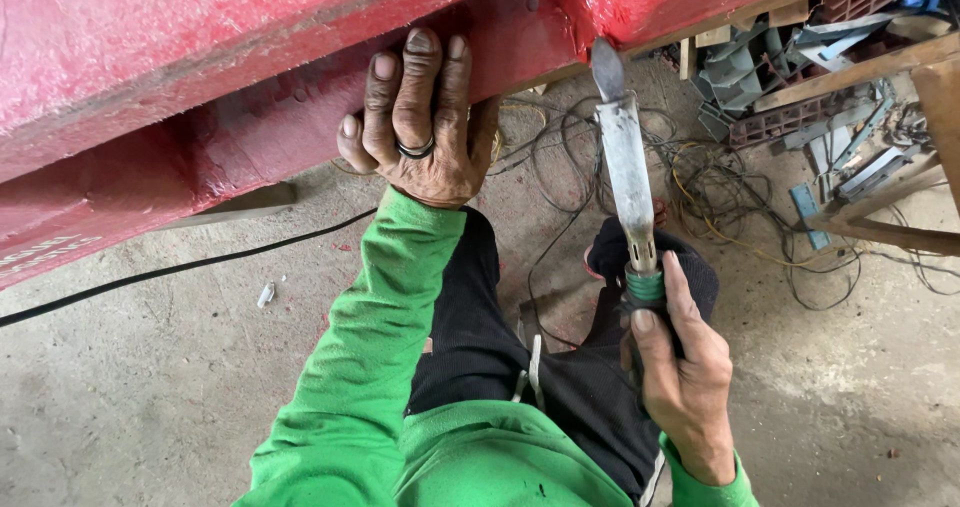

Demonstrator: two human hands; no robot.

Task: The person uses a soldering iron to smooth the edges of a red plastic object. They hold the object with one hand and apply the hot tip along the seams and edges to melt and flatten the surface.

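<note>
Chisel point(625, 157) is gripped by right hand point(685, 367), long axis pointing far toward the beam point(250, 117), where left hand point(420, 127) is pressed flat.

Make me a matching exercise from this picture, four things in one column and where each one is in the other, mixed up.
Things:
1. left hand
2. right hand
3. black cable
4. tangled wires

Places:
A. gripping the metal tool by its handle
B. lying across the concrete floor at left
C. pressed flat against the red beam
D. heaped on the floor beyond the tool

Pairs: 1-C, 2-A, 3-B, 4-D
</note>
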